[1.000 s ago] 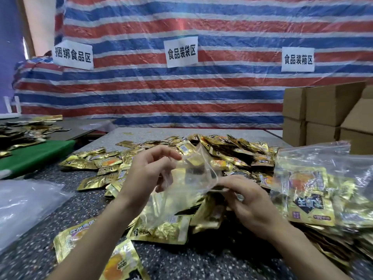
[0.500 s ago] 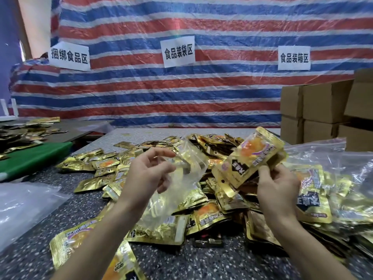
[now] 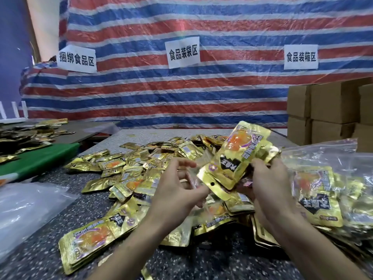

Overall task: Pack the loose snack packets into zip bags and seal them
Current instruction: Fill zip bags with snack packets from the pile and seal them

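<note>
Packets (image 3: 238, 156), a small gold stack of them, sit in your right hand (image 3: 270, 184), whose fingers curl round the stack's near end and hold it tilted above the pile (image 3: 141, 164), low corner aimed at the zip bag (image 3: 194, 175). Your left hand (image 3: 177, 190) pinches that clear bag near its mouth between thumb and forefinger, the other fingers loosely spread. The film is so thin and blurred that you cannot tell how wide the mouth gapes. The step in hand looks to be feeding the stack in. To do it well, draw one lip away from the other so the mouth stands open, lead with the low corner, hold the stack square so no packet snags on the zip track, and let it slide to the bottom before you press the seal. This bag seems to hold nothing yet. To your right a larger clear bag (image 3: 323, 190) lies on the table (image 3: 40, 249) with gold packets inside; whether it is sealed you cannot tell. Crumpled clear plastic (image 3: 30, 205) lies at the left edge, and cardboard boxes (image 3: 327, 110) stand stacked behind on the right.
</note>
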`<state>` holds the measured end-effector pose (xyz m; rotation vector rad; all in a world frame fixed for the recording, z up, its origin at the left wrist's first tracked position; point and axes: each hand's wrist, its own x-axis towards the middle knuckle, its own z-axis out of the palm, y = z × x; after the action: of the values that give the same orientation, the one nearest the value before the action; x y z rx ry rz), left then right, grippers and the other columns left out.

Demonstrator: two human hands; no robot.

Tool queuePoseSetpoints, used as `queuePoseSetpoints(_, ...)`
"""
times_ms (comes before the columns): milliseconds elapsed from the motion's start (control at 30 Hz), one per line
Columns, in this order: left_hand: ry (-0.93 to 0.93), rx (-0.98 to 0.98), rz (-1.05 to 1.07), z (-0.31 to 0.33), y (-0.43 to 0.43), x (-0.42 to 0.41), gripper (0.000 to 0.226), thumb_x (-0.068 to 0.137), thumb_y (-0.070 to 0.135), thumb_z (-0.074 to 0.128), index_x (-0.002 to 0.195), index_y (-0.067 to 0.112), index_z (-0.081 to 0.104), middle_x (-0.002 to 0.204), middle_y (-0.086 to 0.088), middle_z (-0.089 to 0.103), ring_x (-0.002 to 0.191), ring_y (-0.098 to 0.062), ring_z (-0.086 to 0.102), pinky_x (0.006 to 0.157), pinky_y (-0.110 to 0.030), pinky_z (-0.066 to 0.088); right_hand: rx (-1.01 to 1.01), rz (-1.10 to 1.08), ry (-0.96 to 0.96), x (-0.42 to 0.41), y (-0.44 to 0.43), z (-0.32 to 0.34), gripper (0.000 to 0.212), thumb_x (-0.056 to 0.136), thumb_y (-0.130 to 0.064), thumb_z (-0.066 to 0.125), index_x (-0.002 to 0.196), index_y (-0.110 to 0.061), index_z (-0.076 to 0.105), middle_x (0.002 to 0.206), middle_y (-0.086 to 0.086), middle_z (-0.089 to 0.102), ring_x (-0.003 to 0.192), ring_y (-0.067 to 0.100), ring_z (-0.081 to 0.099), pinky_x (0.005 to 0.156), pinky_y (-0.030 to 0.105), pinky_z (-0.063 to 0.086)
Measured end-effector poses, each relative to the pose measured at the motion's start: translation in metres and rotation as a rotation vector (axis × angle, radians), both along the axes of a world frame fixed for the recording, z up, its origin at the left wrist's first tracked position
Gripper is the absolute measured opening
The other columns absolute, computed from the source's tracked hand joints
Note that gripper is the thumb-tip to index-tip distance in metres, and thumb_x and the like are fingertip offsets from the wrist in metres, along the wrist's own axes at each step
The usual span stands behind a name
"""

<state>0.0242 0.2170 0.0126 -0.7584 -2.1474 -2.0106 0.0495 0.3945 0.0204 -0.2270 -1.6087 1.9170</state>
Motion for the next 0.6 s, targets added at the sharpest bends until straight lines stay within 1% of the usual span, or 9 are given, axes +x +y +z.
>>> queuePoseSetpoints(100, -0.008, 0.063, -0.042, 0.002, -0.001, 0.0, 0.048, 0.078, -0.009, 0.07, 0.113, 0.018, 0.051, 0.08, -0.007, 0.066, 0.067, -0.026, 0.072, 0.063, -0.03, 0.058, -0.052, 0.008, -0.086, -0.003, -0.014, 0.001, 0.028, 0.093, -0.024, 0.046, 0.119, -0.014, 0.053, 0.117, 0.022, 0.065, 0.101, 0.045, 0.065, 0.069, 0.061, 0.06)
queuePoseSetpoints(200, -0.039, 0.103, -0.123, 0.003, 0.001, 0.001, 0.05, 0.071, 0.002, 0.074, 0.114, 0.015, 0.052, 0.074, -0.004, 0.062, 0.067, -0.021, 0.066, 0.061, -0.028, 0.054, -0.073, -0.003, -0.13, -0.005, -0.02, 0.003, 0.058, 0.087, -0.024, 0.043, 0.143, -0.015, 0.034, 0.117, 0.029, 0.061, 0.103, 0.049, 0.064, 0.078, 0.07, 0.055)
queuePoseSetpoints(267, -0.051, 0.098, -0.139, 0.004, 0.002, 0.004, 0.05, 0.068, 0.011, 0.073, 0.114, 0.015, 0.053, 0.071, -0.002, 0.061, 0.065, -0.016, 0.06, 0.057, -0.025, 0.051, -0.012, -0.044, -0.091, -0.004, -0.02, 0.004, 0.037, 0.087, -0.025, 0.044, 0.123, -0.016, 0.042, 0.104, 0.017, 0.059, 0.089, 0.035, 0.064, 0.076, 0.072, 0.054)
queuePoseSetpoints(300, -0.048, 0.088, -0.122, 0.003, 0.002, 0.005, 0.047, 0.069, 0.014, 0.072, 0.113, 0.017, 0.054, 0.07, 0.0, 0.061, 0.063, -0.014, 0.058, 0.055, -0.024, 0.05, 0.026, -0.073, -0.066, -0.003, -0.02, 0.004, 0.019, 0.091, -0.023, 0.045, 0.109, -0.018, 0.045, 0.097, 0.011, 0.057, 0.082, 0.026, 0.059, 0.076, 0.066, 0.057)
queuePoseSetpoints(333, -0.034, 0.072, -0.087, 0.003, 0.002, 0.005, 0.043, 0.072, 0.015, 0.072, 0.111, 0.019, 0.056, 0.068, 0.002, 0.06, 0.061, -0.013, 0.057, 0.053, -0.023, 0.048, 0.061, -0.111, -0.034, -0.001, -0.02, 0.004, 0.005, 0.095, -0.02, 0.047, 0.1, -0.02, 0.045, 0.091, 0.006, 0.055, 0.077, 0.017, 0.057, 0.07, 0.051, 0.062)
queuePoseSetpoints(400, 0.023, 0.042, 0.008, 0.002, 0.001, 0.003, 0.03, 0.082, 0.011, 0.072, 0.107, 0.022, 0.059, 0.066, 0.002, 0.057, 0.058, -0.012, 0.052, 0.052, -0.024, 0.044, 0.152, -0.149, 0.025, 0.002, -0.017, 0.004, 0.011, 0.099, -0.013, 0.049, 0.091, -0.02, 0.046, 0.079, 0.001, 0.051, 0.055, -0.002, 0.052, 0.045, 0.021, 0.049)
queuePoseSetpoints(433, 0.052, 0.035, 0.039, 0.001, 0.0, 0.002, 0.026, 0.085, 0.009, 0.07, 0.105, 0.023, 0.06, 0.065, 0.001, 0.056, 0.057, -0.012, 0.049, 0.052, -0.026, 0.042, 0.207, -0.151, 0.047, 0.004, -0.016, 0.003, 0.014, 0.098, -0.011, 0.052, 0.089, -0.02, 0.047, 0.075, 0.0, 0.05, 0.048, -0.003, 0.049, 0.039, 0.015, 0.04)
queuePoseSetpoints(500, 0.091, 0.044, 0.047, 0.001, -0.001, 0.001, 0.023, 0.087, 0.008, 0.069, 0.102, 0.022, 0.062, 0.066, 0.0, 0.055, 0.057, -0.012, 0.048, 0.054, -0.029, 0.039, 0.306, -0.149, 0.078, 0.006, -0.018, 0.003, 0.013, 0.095, -0.011, 0.059, 0.088, -0.02, 0.052, 0.073, -0.002, 0.056, 0.048, -0.001, 0.051, 0.04, 0.014, 0.04)
queuePoseSetpoints(600, 0.104, 0.096, 0.005, 0.004, 0.001, 0.004, 0.02, 0.087, 0.005, 0.068, 0.099, 0.02, 0.063, 0.062, 0.005, 0.061, 0.054, -0.008, 0.056, 0.05, -0.02, 0.042, 0.4, -0.107, 0.084, 0.008, -0.023, 0.004, 0.031, 0.084, -0.007, 0.07, 0.099, -0.031, 0.057, 0.088, -0.007, 0.068, 0.072, 0.002, 0.067, 0.057, 0.02, 0.056)
